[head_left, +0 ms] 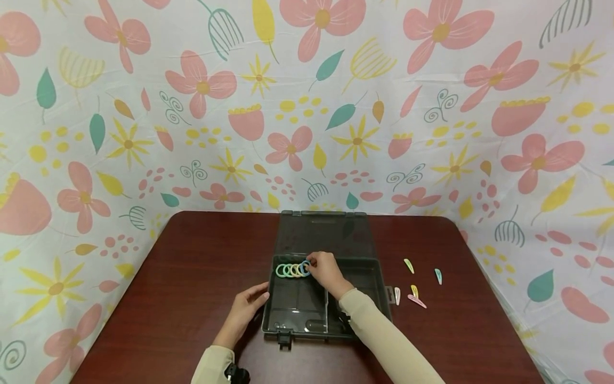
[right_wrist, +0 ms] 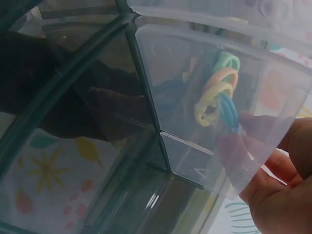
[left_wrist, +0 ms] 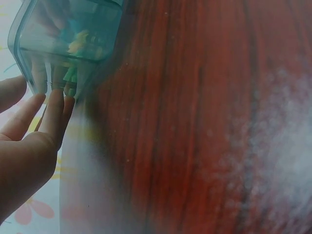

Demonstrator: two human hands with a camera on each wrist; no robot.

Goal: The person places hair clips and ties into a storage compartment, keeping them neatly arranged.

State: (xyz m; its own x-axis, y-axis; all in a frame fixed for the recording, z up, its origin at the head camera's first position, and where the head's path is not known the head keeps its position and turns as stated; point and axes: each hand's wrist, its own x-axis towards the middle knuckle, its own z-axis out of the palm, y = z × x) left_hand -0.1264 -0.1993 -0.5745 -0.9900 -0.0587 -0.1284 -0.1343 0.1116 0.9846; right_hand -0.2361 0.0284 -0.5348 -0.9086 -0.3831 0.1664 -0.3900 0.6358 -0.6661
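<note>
A dark see-through plastic box (head_left: pixel 295 304) lies on the table with its lid (head_left: pixel 326 232) folded back. Along the back of its left compartment runs a row of pastel hair ties (head_left: pixel 289 271), green to yellow. My right hand (head_left: pixel 328 272) reaches in and pinches a blue hair tie (head_left: pixel 304 268) at the row's right end. In the right wrist view that blue tie shows blurred through a clear divider (right_wrist: pixel 185 112), beside the fingers. My left hand (head_left: pixel 244 309) rests its extended fingertips against the box's left side; the left wrist view shows them at the wall (left_wrist: pixel 68 63).
Right of the box lie several snap hair clips: green (head_left: pixel 409 265), blue (head_left: pixel 438 276), white (head_left: pixel 397 296), yellow (head_left: pixel 414 290) and pink (head_left: pixel 417 301). A latch (head_left: pixel 284 340) juts from the box's front. A flowered cloth (head_left: pixel 307 106) hangs behind the brown table (head_left: pixel 192 266).
</note>
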